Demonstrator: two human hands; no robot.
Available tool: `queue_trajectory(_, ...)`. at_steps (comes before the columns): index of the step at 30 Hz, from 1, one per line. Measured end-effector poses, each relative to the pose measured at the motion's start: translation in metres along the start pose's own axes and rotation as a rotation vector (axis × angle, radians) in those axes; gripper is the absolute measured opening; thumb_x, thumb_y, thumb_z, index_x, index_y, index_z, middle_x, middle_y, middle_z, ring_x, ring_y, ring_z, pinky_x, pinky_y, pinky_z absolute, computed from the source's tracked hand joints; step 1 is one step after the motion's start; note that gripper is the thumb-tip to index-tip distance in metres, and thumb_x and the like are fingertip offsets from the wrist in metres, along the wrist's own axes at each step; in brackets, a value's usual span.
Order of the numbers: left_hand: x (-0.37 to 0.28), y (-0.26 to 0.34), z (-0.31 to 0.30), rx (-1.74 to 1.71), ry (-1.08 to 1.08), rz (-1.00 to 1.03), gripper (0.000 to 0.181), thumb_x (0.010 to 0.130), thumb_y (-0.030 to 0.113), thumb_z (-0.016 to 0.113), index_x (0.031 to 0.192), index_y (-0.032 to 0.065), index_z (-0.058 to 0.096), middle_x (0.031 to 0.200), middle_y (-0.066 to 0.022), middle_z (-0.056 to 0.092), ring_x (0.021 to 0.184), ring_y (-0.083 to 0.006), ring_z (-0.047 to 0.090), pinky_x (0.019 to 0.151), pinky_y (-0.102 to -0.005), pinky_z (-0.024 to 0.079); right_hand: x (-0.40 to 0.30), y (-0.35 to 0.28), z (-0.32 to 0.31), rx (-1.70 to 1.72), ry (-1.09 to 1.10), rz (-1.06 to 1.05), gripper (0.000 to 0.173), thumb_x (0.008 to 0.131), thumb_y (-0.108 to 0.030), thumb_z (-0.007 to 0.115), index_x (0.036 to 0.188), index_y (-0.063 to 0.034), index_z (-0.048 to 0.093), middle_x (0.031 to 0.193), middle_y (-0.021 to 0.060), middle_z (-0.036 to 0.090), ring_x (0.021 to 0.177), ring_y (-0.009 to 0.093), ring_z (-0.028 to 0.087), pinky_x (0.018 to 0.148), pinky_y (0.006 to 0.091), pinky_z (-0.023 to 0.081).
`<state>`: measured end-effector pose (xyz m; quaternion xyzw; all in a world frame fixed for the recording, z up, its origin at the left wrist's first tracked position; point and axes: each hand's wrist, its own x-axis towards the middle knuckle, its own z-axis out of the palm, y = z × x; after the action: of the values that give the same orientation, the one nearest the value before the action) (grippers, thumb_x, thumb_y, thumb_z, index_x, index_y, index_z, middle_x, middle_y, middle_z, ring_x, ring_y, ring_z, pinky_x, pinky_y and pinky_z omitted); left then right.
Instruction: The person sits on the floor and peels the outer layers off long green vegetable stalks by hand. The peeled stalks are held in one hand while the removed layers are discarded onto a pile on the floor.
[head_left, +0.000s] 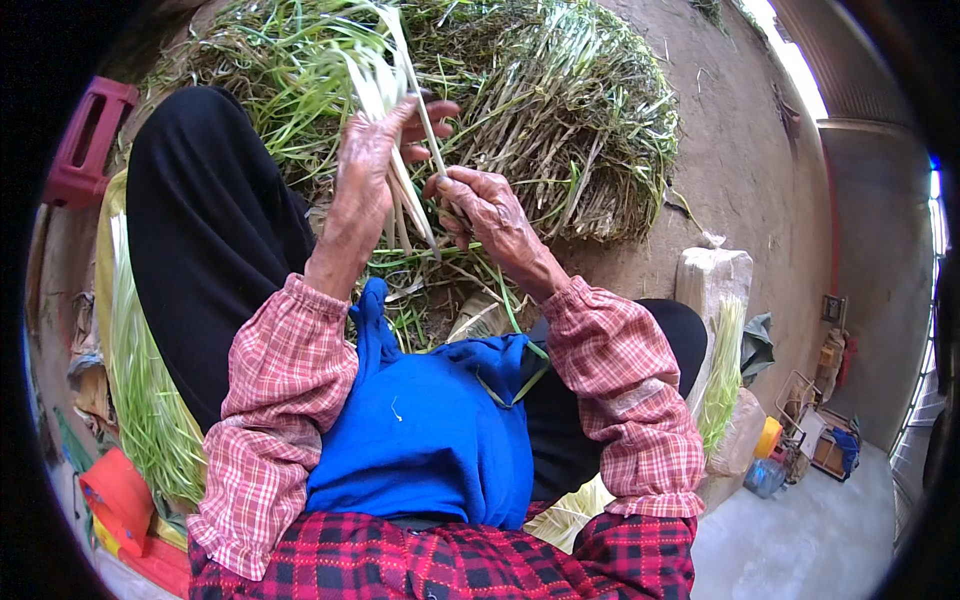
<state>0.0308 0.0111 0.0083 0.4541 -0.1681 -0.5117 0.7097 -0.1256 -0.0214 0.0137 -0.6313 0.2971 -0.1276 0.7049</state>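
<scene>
My left hand (367, 172) is closed around a small bundle of long plant stalks (405, 196), pale at the lower ends and green toward the top. Between the thumb and fingers of my right hand (487, 210) is the end of a single pale stalk (421, 112), which slants up past my left fingers. Beyond both hands lies a large heap of cut green and brownish stalks (570, 127). Loose leaves and stems lie on the ground beneath my hands, in front of a blue cloth (427, 427) on my lap.
A pile of pale green stalks (150, 390) lies at the left, near a red plastic stool (82, 142) and an orange-red container (118, 499). At the right, more stalks (721, 367) rest against a plastic-wrapped bundle (712, 281). Farther right stand a clear bottle (765, 478) and assorted items.
</scene>
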Motion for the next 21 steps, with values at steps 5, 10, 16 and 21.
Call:
queue_trajectory(5, 0.003, -0.015, -0.006, -0.087, -0.043, 0.101, 0.016, 0.085, 0.013, 0.057, 0.093, 0.0002, 0.056, 0.068, -0.0050, 0.059, 0.060, -0.0133, 0.057, 0.057, -0.0213, 0.045, 0.022, 0.011, -0.031, -0.343, 0.026, 0.028, 0.041, 0.088, -0.036, 0.045, 0.090, -0.0003, 0.064, 0.070, 0.0094, 0.063, 0.069, 0.017, 0.058, 0.065, 0.0313, 0.046)
queue_trajectory(10, -0.002, -0.009, 0.009, -0.175, 0.040, -0.103, 0.015, 0.086, 0.015, 0.057, 0.094, 0.0021, 0.054, 0.065, -0.0017, 0.051, 0.056, -0.0117, 0.052, 0.042, -0.0183, 0.040, 0.059, 0.051, -0.108, -1.144, 0.414, -0.163, 0.021, 0.085, -0.018, 0.046, 0.098, -0.0097, 0.061, 0.093, 0.0111, 0.061, 0.082, 0.026, 0.060, 0.071, 0.0387, 0.048)
queue_trajectory(16, -0.001, -0.008, 0.001, -0.168, 0.124, -0.141, 0.015, 0.086, 0.015, 0.057, 0.094, 0.0032, 0.053, 0.066, -0.0011, 0.050, 0.048, -0.0068, 0.045, 0.038, -0.0155, 0.030, 0.074, 0.068, -0.158, -1.359, 0.499, 0.104, 0.036, 0.082, -0.038, 0.049, 0.094, -0.0057, 0.058, 0.088, 0.0149, 0.060, 0.082, 0.032, 0.059, 0.068, 0.0433, 0.045)
queue_trajectory(21, -0.003, -0.010, 0.003, -0.160, 0.131, -0.182, 0.015, 0.086, 0.018, 0.058, 0.089, 0.0036, 0.055, 0.066, 0.0000, 0.051, 0.046, -0.0052, 0.044, 0.037, -0.0141, 0.029, 0.099, 0.078, -0.160, -1.392, 0.536, 0.333, 0.048, 0.075, -0.052, 0.058, 0.083, -0.0051, 0.058, 0.080, 0.0131, 0.061, 0.074, 0.030, 0.059, 0.064, 0.0428, 0.043)
